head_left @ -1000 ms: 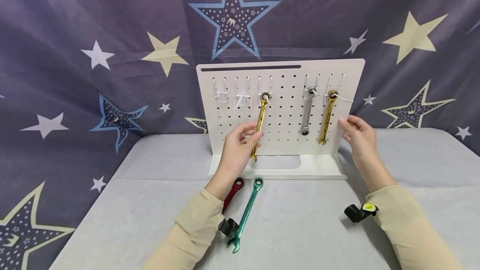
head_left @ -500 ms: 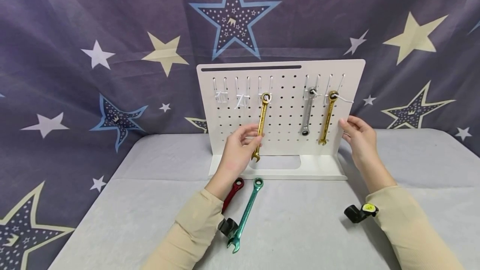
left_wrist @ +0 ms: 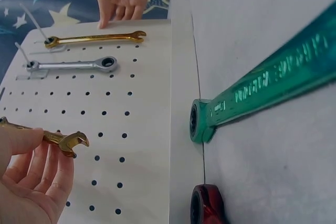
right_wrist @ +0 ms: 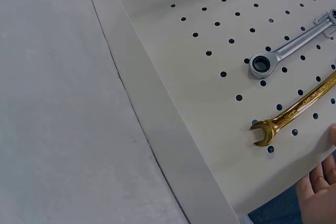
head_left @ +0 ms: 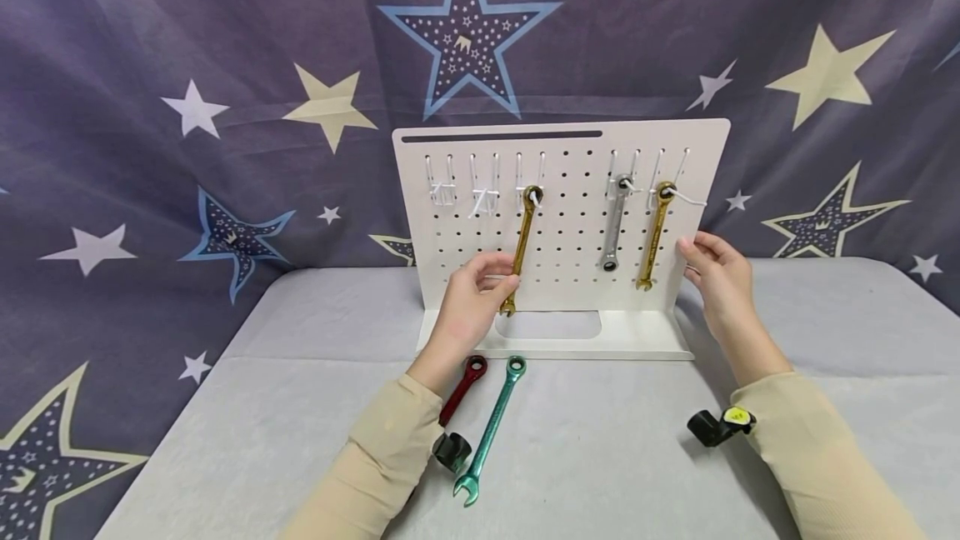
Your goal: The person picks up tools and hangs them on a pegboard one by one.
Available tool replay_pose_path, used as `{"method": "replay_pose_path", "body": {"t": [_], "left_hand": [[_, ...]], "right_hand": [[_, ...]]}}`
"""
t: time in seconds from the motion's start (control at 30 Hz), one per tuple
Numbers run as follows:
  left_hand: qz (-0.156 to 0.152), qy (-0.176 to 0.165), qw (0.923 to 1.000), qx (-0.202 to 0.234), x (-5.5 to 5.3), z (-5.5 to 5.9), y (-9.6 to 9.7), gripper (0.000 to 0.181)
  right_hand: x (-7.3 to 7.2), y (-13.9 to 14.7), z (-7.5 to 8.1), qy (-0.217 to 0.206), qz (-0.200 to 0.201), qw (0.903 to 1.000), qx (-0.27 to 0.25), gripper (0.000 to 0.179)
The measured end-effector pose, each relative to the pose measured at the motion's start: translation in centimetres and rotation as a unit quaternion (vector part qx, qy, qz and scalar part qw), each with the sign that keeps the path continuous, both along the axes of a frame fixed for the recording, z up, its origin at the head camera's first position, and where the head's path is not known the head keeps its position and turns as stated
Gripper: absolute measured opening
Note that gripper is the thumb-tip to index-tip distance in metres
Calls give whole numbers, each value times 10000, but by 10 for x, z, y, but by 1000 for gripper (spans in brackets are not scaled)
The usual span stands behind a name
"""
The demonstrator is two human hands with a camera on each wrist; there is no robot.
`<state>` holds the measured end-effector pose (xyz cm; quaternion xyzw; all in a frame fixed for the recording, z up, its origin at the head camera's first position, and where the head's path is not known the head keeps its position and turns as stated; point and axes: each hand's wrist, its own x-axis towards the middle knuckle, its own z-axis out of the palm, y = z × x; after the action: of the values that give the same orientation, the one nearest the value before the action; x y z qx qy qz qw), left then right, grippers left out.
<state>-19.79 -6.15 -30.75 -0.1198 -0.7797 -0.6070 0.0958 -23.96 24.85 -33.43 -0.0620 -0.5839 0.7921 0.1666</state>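
Observation:
My left hand (head_left: 471, 297) pinches the lower shaft of a gold combination wrench (head_left: 524, 232) between thumb and fingers. That wrench's ring end sits at the third hook from the left on a white pegboard (head_left: 570, 261), and its open end points down toward the base. In the left wrist view the thumb lies over the shaft of the gold wrench (left_wrist: 65, 141), fingers behind. My right hand (head_left: 722, 277) holds the pegboard's right edge, thumb at the front. Beside it hang a second gold wrench (head_left: 655, 236) and a silver ratchet wrench (head_left: 617, 227), each on its hook.
On the grey-covered table (head_left: 600, 440), a green wrench (head_left: 491, 427) and a red wrench (head_left: 463, 390) lie before the board's base. My left forearm partly covers the red one. Two bare hooks (head_left: 484, 194) project at the board's left. A star-patterned curtain (head_left: 247, 148) hangs behind.
My left hand has shifted slightly left, and the lower end of the gold wrench has swung a little left and up with it. My right hand stays at the board's edge.

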Motion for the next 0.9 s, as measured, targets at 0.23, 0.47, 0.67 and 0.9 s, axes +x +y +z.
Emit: {"method": "replay_pose_path", "body": {"t": [0.23, 0.47, 0.67, 0.9], "left_hand": [[-22, 38, 9999, -136, 0, 0, -2, 29], [-140, 32, 9997, -211, 1, 0, -4, 30], [-265, 117, 9991, -314, 2, 2, -7, 30], [-683, -293, 9911, -1102, 5, 7, -9, 28]], "right_hand": [[0, 0, 0, -3, 12, 10000, 37, 14], [0, 0, 0, -66, -14, 9999, 107, 14], [1, 0, 0, -93, 5, 9998, 161, 19], [0, 1, 0, -151, -7, 9997, 192, 21]]}}
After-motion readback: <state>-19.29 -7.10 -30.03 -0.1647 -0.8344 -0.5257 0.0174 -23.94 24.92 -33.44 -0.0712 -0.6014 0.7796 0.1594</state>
